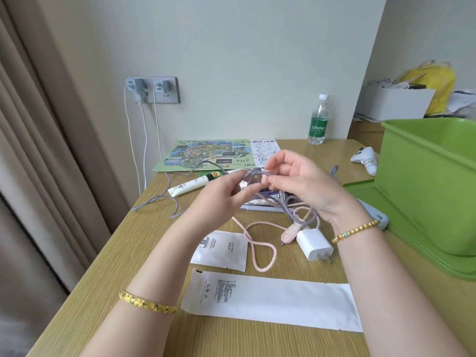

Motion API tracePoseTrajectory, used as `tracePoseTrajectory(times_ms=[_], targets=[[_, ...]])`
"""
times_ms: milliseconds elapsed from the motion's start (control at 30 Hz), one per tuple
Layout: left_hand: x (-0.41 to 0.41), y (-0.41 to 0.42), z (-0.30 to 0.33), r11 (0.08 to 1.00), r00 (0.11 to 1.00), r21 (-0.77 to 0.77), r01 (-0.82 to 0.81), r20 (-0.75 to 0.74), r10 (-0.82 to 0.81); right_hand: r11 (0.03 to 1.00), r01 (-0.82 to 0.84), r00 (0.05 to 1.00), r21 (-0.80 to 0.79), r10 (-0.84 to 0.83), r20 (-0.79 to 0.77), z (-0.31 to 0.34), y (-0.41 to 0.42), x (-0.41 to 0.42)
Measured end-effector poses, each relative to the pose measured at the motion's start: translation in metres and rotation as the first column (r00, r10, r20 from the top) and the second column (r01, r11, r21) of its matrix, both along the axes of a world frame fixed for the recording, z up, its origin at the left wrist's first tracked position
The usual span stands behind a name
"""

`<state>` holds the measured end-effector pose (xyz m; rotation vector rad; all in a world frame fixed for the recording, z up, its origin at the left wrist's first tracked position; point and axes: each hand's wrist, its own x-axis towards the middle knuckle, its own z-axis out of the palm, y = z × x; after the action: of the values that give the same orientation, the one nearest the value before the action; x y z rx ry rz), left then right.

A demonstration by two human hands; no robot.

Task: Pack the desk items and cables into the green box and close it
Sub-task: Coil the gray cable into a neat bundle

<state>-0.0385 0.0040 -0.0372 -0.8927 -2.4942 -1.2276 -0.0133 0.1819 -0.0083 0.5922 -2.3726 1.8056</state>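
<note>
- Over the wooden desk (108, 253), mid-air: both hands work a purple braided cable (253, 173) into a coil. Left hand (219, 199) pinches the loop w/ thumb & fingertips; right hand (298, 181) curls its fingers round the other side of the same loop.
- Cable's loose tail (154, 202) trails off left across the desk, near the edge; another strand drops under the right hand toward the white charger plug (314, 244).
- Green box (422, 181) stands open at right, on its green lid (401, 228), close to the right forearm. Nothing seen inside it from this angle.
- Doing it well, by my read: keep loops even & loose, draw the tail in w/ the left hand, so it doesn't snag the white tube (190, 186) or slip over the edge. Whether the purple cable joins the plug can't be told; if so, lift both together.
- Pink cable (260, 251) lies tangled close by, touching the plug area; best kept apart from the purple coil before either goes in.
- Not yet packed, apparently: white game controller (365, 158) beside the box, two white packets (273, 302), a map sheet (206, 154).
- Water bottle (319, 119) stands at the back, well apart from the work.
</note>
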Motion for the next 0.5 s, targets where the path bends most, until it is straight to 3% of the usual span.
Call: tracePoseTrajectory(times_ms=[100, 233, 300, 400, 433, 500], targets=[[0.0, 0.002, 0.001, 0.998, 0.999, -0.059, 0.0, -0.052, -0.003, 0.999, 0.049, 0.996, -0.014, -0.05, -0.08, 0.0, -0.003, 0.0], [-0.002, -0.003, 0.001, 0.99, 0.996, -0.118, -0.072, -0.066, 0.064, 0.97, 0.208, 0.945, 0.129, -0.165, -0.283, -0.003, -0.012, 0.001], [-0.003, 0.001, 0.0, 0.982, 0.99, -0.151, -0.116, -0.096, 0.103, 0.89, 0.384, 0.853, 0.246, -0.24, -0.464, -0.008, -0.021, 0.001], [-0.001, 0.01, -0.003, 0.977, 0.975, -0.157, -0.144, -0.193, 0.112, 0.713, 0.638, 0.602, 0.292, -0.225, -0.766, -0.017, -0.03, -0.002], [-0.003, 0.01, -0.004, 0.979, 0.967, -0.132, -0.158, -0.219, 0.126, 0.699, 0.659, 0.592, 0.279, -0.252, -0.766, -0.018, -0.03, -0.003], [-0.007, 0.008, -0.007, 0.981, 0.962, -0.06, -0.187, -0.215, 0.17, 0.725, 0.629, 0.686, 0.281, -0.347, -0.64, -0.019, -0.029, -0.005]])
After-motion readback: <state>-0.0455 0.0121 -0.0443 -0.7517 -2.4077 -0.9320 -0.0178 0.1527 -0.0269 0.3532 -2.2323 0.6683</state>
